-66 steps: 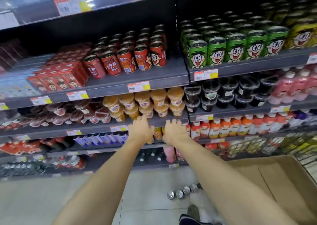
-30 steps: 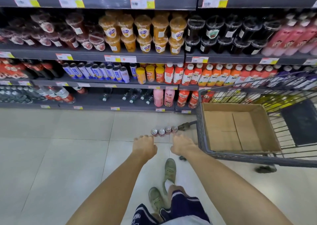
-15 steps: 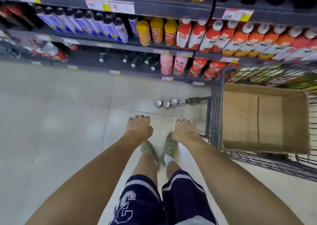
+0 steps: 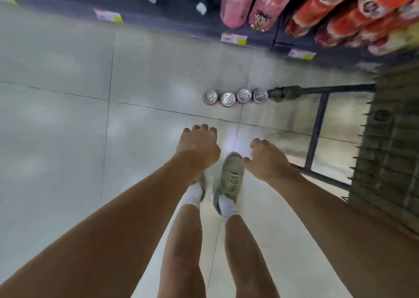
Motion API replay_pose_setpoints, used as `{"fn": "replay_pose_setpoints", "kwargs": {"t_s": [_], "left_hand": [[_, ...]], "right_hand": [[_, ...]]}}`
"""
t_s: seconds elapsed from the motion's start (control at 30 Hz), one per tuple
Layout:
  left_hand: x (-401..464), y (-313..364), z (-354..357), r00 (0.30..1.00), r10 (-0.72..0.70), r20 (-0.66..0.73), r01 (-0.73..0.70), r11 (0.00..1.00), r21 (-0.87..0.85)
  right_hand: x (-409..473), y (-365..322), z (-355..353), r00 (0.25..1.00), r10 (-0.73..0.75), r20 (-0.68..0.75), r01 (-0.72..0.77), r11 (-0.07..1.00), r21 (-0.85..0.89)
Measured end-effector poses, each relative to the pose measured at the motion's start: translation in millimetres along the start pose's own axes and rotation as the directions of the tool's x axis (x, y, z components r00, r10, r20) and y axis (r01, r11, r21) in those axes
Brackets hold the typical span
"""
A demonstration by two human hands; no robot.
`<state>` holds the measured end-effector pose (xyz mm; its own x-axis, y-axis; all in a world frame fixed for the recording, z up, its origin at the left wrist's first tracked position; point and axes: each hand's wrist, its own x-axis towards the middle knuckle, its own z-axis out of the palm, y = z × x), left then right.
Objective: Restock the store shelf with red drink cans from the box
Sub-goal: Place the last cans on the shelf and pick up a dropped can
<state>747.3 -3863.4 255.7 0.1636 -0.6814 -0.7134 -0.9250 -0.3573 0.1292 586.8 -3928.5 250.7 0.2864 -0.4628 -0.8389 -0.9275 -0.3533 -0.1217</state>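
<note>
Cans (image 4: 235,97), four of them standing upright in a touching row on the tiled floor (image 4: 68,116), lie ahead of both hands, well apart from the fingertips and nearer the bottom shelf (image 4: 249,42) than the person's shoes. Only their silver tops show plainly, with a thin red edge beneath, so I take them for the red drink cans of the task.

The step in hand looks like the reach down to fetch them. The left hand (image 4: 197,149) hangs knuckles-up with fingers loosely curled and holds nothing. The right hand (image 4: 265,159) is likewise bare, its grip loose and empty, thumb pointing toward the left hand. Neither touches anything. To my eye the next move calls for both hands to travel forward and down, spread over the can tops, and take one or two apiece without toppling the row. The rightmost can stands just beside the cart wheel (image 4: 283,93), so the right hand would need care there.

Much is lost to blur. The shopping cart (image 4: 390,138), to the right of the right hand, is a smear of wire and frame; no box can be made out in it. Pink bottles (image 4: 240,4) and orange-red bottles (image 4: 335,14) are cut off at the top edge, labels unreadable. The shelf meant for the cans is out of view. The left shoe is mostly hidden behind the left wrist.
</note>
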Motion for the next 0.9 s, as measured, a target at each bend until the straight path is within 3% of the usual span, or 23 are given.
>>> {"fn": "replay_pose_setpoints", "kwargs": {"t_s": [0.2, 0.57, 0.7, 0.9], "left_hand": [[97, -41, 60, 1.000, -0.001, 0.031, 0.002, 0.999, -0.040], [230, -71, 100, 0.997, -0.025, -0.072, 0.017, 0.995, -0.099], [259, -75, 113, 0.993, 0.043, -0.108, -0.061, 0.982, -0.178], [281, -81, 135, 0.990, 0.118, -0.076, -0.134, 0.954, -0.269]], "right_hand": [[101, 5, 36, 0.997, -0.072, -0.021, 0.068, 0.986, -0.152], [262, -1, 47, 0.904, -0.305, -0.300, 0.222, 0.934, -0.280], [296, -4, 58, 0.901, -0.344, -0.264, 0.234, 0.899, -0.371], [324, -1, 71, 0.872, -0.348, -0.345, 0.191, 0.890, -0.414]]}}
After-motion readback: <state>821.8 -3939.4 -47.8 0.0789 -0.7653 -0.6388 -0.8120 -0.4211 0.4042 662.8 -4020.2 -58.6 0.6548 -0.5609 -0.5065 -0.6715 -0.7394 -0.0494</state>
